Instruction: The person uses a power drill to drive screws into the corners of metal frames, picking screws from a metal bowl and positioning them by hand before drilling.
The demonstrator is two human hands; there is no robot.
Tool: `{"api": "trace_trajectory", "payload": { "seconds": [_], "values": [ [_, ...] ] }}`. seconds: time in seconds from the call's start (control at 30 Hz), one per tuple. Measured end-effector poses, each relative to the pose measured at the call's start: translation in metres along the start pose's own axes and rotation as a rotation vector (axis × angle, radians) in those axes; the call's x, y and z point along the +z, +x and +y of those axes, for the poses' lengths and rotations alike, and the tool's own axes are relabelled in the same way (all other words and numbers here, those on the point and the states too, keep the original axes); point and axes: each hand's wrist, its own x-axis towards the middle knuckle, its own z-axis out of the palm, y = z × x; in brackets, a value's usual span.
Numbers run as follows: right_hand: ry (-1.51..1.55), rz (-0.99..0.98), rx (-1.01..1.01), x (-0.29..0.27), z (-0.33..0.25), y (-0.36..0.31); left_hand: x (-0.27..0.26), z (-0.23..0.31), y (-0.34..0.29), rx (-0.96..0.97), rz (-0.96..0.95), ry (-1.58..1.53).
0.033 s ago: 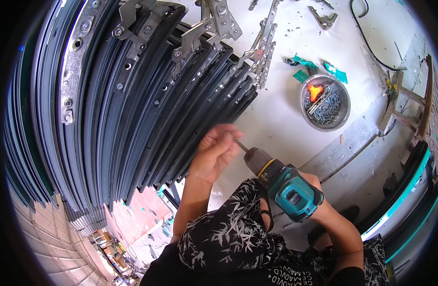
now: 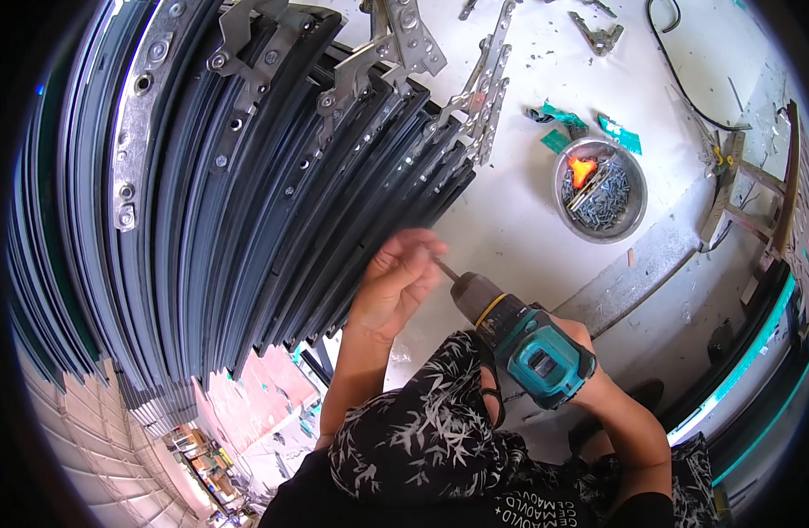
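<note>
A teal and black cordless drill (image 2: 536, 356) is gripped in my right hand (image 2: 574, 335), whose fingers are mostly hidden behind the tool's body. Its chuck and thin driver bit (image 2: 446, 268) point up and to the left. At the tip of that bit, my left hand (image 2: 397, 280) is closed in a pinch; whatever lies between the fingertips is too small to make out. Right behind the left hand stands a dense row of dark metal frame profiles (image 2: 272, 220), several with silver hinge plates (image 2: 140, 123) screwed to them.
A round metal bowl (image 2: 640, 189) of screws, with an orange piece inside, sits on the white surface beyond the drill. Green tape scraps (image 2: 620, 134) lie beside it. Loose metal bracket (image 2: 598, 35) at the top; wooden frame (image 2: 730, 198) and teal-edged panels (image 2: 743, 370) at right.
</note>
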Motion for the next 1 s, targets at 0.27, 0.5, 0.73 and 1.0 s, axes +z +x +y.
{"api": "trace_trajectory", "payload": {
  "seconds": [0.27,0.5,0.73,1.0],
  "values": [
    [0.151,-0.007,0.063,0.003,0.016,0.007,-0.007,-0.01,0.006,0.056,-0.05,-0.129],
    [0.064,0.046,0.027,0.014,0.022,0.025,0.005,-0.01,0.013,0.03,0.055,-0.075],
    [-0.003,0.106,-0.062,0.022,0.017,0.058,0.033,-0.023,-0.008,0.117,0.504,0.222],
    [-0.011,0.136,-0.099,0.033,0.025,0.082,0.057,-0.021,-0.027,0.964,0.272,1.166]
  ]
}}
